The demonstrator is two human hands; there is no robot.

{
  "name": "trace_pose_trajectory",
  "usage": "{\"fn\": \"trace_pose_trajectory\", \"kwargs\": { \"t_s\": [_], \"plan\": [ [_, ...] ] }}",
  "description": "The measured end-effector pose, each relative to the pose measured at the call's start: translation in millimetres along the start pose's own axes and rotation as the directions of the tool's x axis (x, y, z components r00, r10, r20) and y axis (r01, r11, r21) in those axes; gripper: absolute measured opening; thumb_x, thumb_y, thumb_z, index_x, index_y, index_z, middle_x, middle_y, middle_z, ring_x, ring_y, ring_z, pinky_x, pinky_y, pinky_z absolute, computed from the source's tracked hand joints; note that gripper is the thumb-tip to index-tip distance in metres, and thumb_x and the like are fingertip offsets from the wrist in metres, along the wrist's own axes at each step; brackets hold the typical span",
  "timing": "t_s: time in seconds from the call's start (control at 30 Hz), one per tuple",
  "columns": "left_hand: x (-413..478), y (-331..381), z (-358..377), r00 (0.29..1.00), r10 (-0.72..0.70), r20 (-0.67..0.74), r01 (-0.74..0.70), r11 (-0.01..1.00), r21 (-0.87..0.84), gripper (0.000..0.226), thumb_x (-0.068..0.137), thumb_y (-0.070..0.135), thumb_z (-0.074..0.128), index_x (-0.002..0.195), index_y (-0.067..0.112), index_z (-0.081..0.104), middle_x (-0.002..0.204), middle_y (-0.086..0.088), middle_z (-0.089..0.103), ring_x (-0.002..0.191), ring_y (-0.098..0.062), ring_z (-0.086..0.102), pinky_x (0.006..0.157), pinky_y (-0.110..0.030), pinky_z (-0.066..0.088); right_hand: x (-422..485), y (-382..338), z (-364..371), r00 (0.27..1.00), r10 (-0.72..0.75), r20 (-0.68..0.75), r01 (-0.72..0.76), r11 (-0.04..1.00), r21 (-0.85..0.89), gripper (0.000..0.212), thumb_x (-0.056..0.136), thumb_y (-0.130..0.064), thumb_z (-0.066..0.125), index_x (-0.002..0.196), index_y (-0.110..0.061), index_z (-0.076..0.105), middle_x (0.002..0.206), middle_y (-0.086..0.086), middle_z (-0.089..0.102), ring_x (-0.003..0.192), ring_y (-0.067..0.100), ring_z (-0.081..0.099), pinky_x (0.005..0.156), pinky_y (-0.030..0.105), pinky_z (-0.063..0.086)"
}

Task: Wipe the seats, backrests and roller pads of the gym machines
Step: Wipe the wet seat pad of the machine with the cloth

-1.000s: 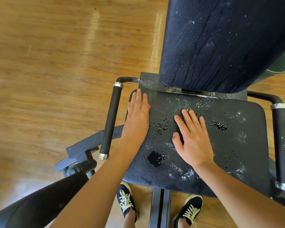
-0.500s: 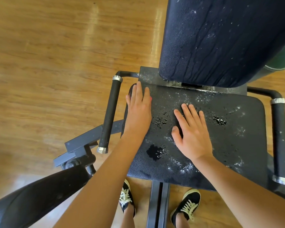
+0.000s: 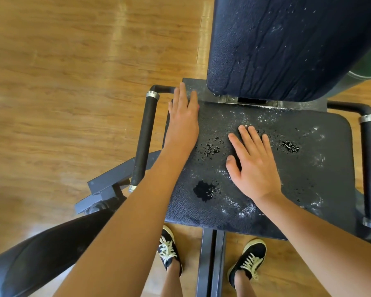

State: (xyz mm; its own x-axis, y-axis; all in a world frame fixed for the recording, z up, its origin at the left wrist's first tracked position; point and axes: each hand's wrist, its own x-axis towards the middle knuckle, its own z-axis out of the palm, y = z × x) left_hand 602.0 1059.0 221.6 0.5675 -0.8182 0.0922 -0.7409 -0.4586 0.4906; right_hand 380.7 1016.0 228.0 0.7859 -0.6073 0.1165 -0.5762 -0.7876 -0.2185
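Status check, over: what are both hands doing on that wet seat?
Left hand open, flat on seat, far left corner. Right hand open, flat mid-seat. Droplets across seat, backrest streaked wet. Nothing in the way.

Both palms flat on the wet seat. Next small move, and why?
Probably sweep the right hand rightward over the seat. It lies flat mid-pad, and beads of liquid and white specks sit just beyond it on the right half. The left hand lies flat at the rear left corner.
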Motion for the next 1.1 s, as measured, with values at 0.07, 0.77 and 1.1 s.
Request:
{"fn": "trace_pose_trajectory", "kwargs": {
  "t_s": [0.07, 0.77, 1.1],
  "plan": [
    [-20, -2, -2, 1.000, 0.022, -0.012, -0.022, 1.000, -0.004, 0.044, 0.108, 0.002, 0.045, 0.151, -0.003, 0.041, 0.165, -0.030, 0.019, 0.154, -0.046, 0.015, 0.122, -0.062, 0.021, 0, 0, -1, 1.000, 0.007, 0.006, -0.007, 1.000, -0.006, 0.053, 0.101, -0.031, 0.041, 0.148, -0.009, 0.051, 0.161, 0.017, 0.038, 0.154, 0.034, 0.025, 0.124, 0.057, 0.019],
    [-93, 6, -5, 1.000, 0.021, -0.023, -0.021, 1.000, 0.009, 0.049, 0.103, 0.002, 0.055, 0.149, -0.005, 0.041, 0.163, -0.030, 0.025, 0.151, -0.046, 0.024, 0.116, -0.061, 0.032, 1, -1, -3, 1.000, 0.010, 0.018, -0.010, 1.000, -0.006, 0.053, 0.102, -0.032, 0.040, 0.149, -0.009, 0.050, 0.162, 0.017, 0.036, 0.154, 0.033, 0.024, 0.124, 0.058, 0.020],
    [-58, 2, -9, 0.997, 0.037, 0.068, -0.040, 0.999, 0.036, 0.047, 0.109, 0.009, 0.045, 0.153, -0.004, 0.036, 0.166, -0.027, 0.019, 0.154, -0.044, 0.017, 0.119, -0.062, 0.030, 0, -2, -3, 1.000, 0.013, 0.016, -0.013, 1.000, -0.006, 0.053, 0.102, -0.032, 0.039, 0.149, -0.009, 0.049, 0.162, 0.016, 0.036, 0.154, 0.034, 0.025, 0.124, 0.058, 0.019]
  ]
}}
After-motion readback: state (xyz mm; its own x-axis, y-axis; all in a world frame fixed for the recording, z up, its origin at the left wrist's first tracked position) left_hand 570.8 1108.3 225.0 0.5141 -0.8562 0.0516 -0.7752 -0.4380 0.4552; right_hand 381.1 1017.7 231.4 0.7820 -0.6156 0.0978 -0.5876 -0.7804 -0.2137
